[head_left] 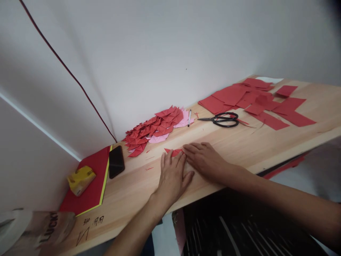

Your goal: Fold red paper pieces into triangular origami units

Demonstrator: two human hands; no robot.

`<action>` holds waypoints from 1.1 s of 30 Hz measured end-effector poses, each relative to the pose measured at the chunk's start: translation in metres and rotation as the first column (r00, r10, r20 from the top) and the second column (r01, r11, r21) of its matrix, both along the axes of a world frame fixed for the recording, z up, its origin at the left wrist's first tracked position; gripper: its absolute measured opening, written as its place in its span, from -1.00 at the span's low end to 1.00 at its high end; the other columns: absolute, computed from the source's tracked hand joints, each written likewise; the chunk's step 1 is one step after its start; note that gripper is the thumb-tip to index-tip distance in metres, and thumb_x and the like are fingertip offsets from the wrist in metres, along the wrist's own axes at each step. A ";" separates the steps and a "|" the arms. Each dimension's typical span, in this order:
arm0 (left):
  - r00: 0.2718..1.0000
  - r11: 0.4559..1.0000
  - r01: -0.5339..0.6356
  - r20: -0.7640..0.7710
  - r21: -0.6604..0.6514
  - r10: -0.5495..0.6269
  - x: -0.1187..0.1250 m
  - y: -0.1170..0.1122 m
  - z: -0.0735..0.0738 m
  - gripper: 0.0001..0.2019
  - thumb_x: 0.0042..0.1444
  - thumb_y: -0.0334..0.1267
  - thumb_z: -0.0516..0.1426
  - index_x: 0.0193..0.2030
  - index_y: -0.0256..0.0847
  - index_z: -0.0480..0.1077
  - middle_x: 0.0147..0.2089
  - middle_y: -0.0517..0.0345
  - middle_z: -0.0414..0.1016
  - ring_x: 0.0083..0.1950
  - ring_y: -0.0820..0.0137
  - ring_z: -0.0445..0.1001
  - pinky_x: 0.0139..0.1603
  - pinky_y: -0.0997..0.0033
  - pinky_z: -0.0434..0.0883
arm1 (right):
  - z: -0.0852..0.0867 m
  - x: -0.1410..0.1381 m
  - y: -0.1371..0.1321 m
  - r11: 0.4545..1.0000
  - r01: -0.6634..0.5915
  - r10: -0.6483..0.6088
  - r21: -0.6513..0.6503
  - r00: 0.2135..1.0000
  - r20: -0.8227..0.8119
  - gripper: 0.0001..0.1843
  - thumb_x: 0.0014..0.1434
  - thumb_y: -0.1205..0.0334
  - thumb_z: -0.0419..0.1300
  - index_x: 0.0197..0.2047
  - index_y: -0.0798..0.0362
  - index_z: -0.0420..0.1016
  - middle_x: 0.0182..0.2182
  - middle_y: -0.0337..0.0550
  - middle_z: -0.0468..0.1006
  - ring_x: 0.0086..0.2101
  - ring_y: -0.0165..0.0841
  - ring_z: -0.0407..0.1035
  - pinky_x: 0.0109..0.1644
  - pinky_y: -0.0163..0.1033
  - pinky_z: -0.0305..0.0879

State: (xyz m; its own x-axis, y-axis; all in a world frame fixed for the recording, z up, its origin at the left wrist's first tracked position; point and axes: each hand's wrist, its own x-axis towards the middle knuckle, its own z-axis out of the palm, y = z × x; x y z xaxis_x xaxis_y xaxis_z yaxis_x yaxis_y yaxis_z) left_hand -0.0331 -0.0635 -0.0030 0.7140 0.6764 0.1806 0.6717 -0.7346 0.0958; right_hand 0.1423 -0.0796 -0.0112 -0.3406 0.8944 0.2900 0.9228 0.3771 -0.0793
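Note:
A small folded piece of red paper [174, 153] lies flat on the wooden table, partly covered by my fingers. My left hand [173, 174] rests on its near side, fingers stretched out and the thumb apart. From the right, my right hand [204, 158] lies flat with its fingertips over the paper's right end. Both hands press down rather than grip. Beyond them, against the wall, is a heap of folded red paper pieces [157, 124] with some pink ones [159, 138] among them.
Black-handled scissors [226, 120] and a pen [189, 118] lie behind my hands. Red paper sheets [231, 97] spread at the back right. At left are a phone [116, 161], a red stack [87, 188] bearing a yellow packet [81, 179], and a container marked LUCKY [53, 227].

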 end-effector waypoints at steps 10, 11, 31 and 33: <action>0.999 0.998 -0.029 -0.042 0.055 0.031 0.001 0.001 0.000 -0.47 0.25 0.00 0.02 0.28 -0.23 0.24 0.36 -0.01 0.19 0.41 -0.10 -0.03 0.35 -0.31 -0.03 | -0.003 0.003 0.003 1.000 0.009 -0.009 -0.014 1.000 -0.019 -0.63 0.32 0.31 0.00 0.14 0.16 0.39 0.14 0.06 0.42 0.06 -0.15 0.29 0.07 -0.02 0.13; 0.999 0.998 -0.029 -0.038 0.064 0.032 0.001 0.001 0.000 -0.47 0.25 0.01 0.02 0.27 -0.23 0.24 0.36 -0.01 0.18 0.41 -0.10 -0.04 0.35 -0.31 -0.02 | -0.004 0.004 0.001 1.000 0.002 -0.002 -0.014 1.000 -0.022 -0.61 0.33 0.29 -0.03 0.17 0.15 0.37 0.17 0.06 0.40 0.10 -0.14 0.27 0.09 0.00 0.13; 0.997 0.999 -0.040 -0.064 0.032 0.042 0.000 0.000 0.002 -0.41 0.27 0.08 -0.06 0.28 -0.29 0.21 0.36 -0.06 0.19 0.43 -0.07 -0.04 0.37 -0.31 -0.10 | 0.001 -0.007 -0.007 0.998 0.058 -0.063 0.034 0.987 0.151 -0.67 0.33 0.22 -0.01 0.05 0.09 0.47 0.06 0.03 0.45 -0.05 -0.09 0.30 0.04 0.06 0.07; 0.998 0.999 -0.037 -0.057 0.024 0.038 0.000 0.000 0.002 -0.38 0.26 0.11 -0.06 0.29 -0.30 0.20 0.35 -0.07 0.21 0.43 -0.08 -0.03 0.37 -0.30 -0.10 | 0.000 -0.006 -0.012 0.996 0.089 -0.091 0.023 0.988 0.125 -0.62 0.33 0.20 0.00 0.14 0.10 0.40 0.15 0.03 0.40 0.03 -0.07 0.27 0.10 0.09 0.03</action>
